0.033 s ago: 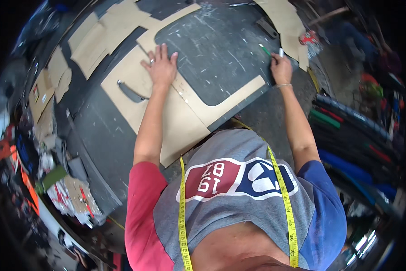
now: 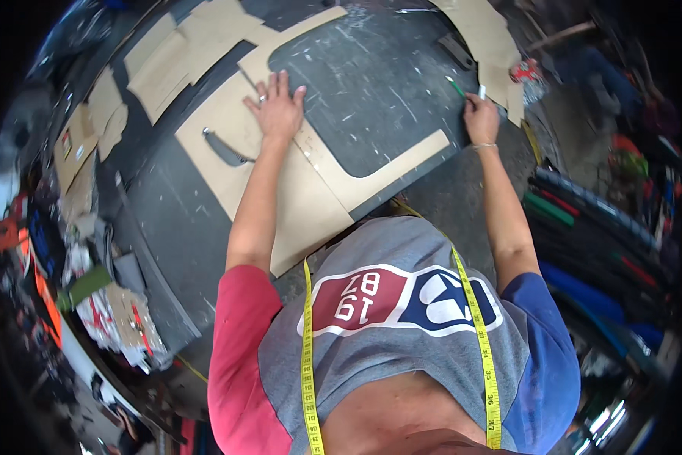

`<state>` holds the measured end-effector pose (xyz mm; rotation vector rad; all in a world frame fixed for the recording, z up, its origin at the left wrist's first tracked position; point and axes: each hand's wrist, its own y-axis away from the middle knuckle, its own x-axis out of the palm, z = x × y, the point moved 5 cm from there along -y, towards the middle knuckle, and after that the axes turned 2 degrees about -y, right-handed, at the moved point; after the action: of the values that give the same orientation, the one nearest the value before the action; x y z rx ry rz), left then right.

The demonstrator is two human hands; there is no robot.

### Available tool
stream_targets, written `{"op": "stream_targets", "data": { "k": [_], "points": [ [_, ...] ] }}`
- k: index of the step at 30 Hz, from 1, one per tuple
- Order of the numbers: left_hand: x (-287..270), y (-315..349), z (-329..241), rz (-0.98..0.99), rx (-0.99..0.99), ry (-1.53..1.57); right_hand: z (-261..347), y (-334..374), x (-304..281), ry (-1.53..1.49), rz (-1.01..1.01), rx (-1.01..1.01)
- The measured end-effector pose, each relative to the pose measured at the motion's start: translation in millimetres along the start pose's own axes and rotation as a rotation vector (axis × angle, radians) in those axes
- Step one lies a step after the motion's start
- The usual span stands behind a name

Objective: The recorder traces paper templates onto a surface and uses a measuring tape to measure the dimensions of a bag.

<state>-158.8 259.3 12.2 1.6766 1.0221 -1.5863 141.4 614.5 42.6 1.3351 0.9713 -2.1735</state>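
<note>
My left hand (image 2: 279, 110) lies flat with fingers spread on a large brown paper pattern (image 2: 295, 205), near where its curved arm begins. Beside that wrist is a dark curved shape (image 2: 223, 148) with a pale end; whether it is a tool or a slot in the paper I cannot tell. My right hand (image 2: 481, 120) is closed at the table's right edge. A slim green pencil (image 2: 456, 88) pokes out from its fingertips, and a small white cylinder (image 2: 482, 92) shows just beyond the fingers. How the white piece is held is hidden.
More brown paper pieces (image 2: 159, 64) lie at the far left of the dark, scuffed table (image 2: 356, 98). Another long piece (image 2: 496, 57) sits at the far right, beside a dark flat tool (image 2: 456, 53). A yellow tape measure (image 2: 308, 364) hangs round my neck. Stacked rolls (image 2: 583, 220) stand at right.
The whole view has shifted slightly, with the table's things a little lower and to the right. Both hands keep their places on the table.
</note>
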Motion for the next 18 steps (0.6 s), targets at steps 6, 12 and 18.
{"op": "stream_targets", "data": {
  "k": [6,12,18],
  "points": [
    [-13,18,-12,0.013,-0.036,0.012,-42,-30,-6,0.082,0.041,-0.018],
    [-35,65,-20,0.052,0.002,0.251,-51,-42,-13,0.053,0.039,-0.006],
    [-27,127,-18,0.006,0.008,0.180,53,3,-26,-0.468,0.166,-0.331]
  ]
}}
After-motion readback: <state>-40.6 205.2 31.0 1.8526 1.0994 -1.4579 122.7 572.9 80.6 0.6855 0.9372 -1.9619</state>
